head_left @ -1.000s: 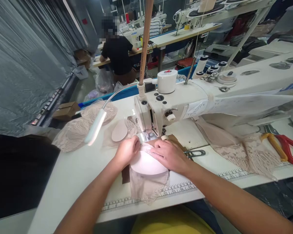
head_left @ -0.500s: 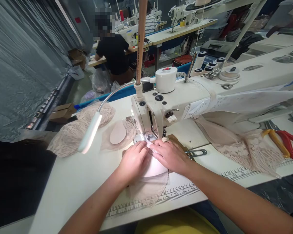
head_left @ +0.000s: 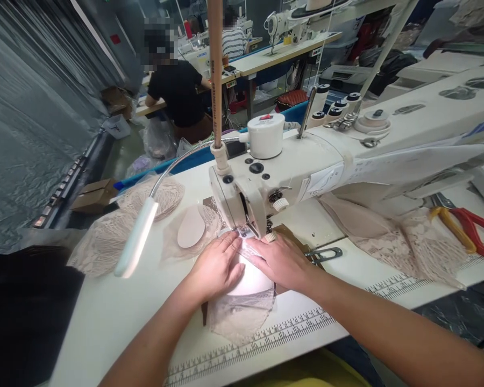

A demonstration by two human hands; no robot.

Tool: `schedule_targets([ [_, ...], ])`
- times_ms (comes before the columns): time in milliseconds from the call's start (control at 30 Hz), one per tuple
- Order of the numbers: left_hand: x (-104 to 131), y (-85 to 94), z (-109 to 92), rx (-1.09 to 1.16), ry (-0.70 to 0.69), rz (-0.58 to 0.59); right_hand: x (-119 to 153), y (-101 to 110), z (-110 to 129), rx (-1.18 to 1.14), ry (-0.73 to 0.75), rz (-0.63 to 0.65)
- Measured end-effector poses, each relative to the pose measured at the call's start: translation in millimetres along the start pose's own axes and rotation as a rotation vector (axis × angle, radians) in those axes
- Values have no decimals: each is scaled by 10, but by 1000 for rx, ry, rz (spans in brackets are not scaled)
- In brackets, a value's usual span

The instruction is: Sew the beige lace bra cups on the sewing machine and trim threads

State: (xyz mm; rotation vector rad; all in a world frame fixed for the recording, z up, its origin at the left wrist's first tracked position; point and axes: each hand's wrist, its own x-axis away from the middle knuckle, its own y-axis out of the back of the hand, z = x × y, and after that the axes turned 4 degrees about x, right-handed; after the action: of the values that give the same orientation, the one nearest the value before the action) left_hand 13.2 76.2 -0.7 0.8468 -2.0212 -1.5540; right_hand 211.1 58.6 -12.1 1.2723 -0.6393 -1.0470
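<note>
A pale lace cup piece [head_left: 242, 317] lies under the needle area of the white sewing machine [head_left: 234, 199], its scalloped edge toward me. My left hand [head_left: 218, 264] rests flat on the piece's left side, thumb apart from the fingers. On the right side, my right hand [head_left: 280, 259] presses on the fabric with its fingers stretched out, close to the presser foot. The needle tip is too small to make out. A lit lamp [head_left: 137, 236] on a bent metal neck hangs to the left.
Lace pieces [head_left: 99, 236] and an oval pad [head_left: 191, 228] lie at the left. Lace fabric [head_left: 391, 242], red-handled scissors [head_left: 474, 231] and a metal clip-like tool [head_left: 326, 254] are at the right. A person in black [head_left: 177, 91] sits beyond.
My left thumb has spread away from the fingers, and the left hand sits slightly farther from the right one. The whole view has shifted a little.
</note>
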Motion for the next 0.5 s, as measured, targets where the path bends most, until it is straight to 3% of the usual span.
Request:
schedule_targets([
  [333,-71,231,148,-71,-121,133,-5,-20,-23,11,-5,-56],
  [500,-8,222,41,-101,-115,-16,19,-33,-65,-24,3,-147],
])
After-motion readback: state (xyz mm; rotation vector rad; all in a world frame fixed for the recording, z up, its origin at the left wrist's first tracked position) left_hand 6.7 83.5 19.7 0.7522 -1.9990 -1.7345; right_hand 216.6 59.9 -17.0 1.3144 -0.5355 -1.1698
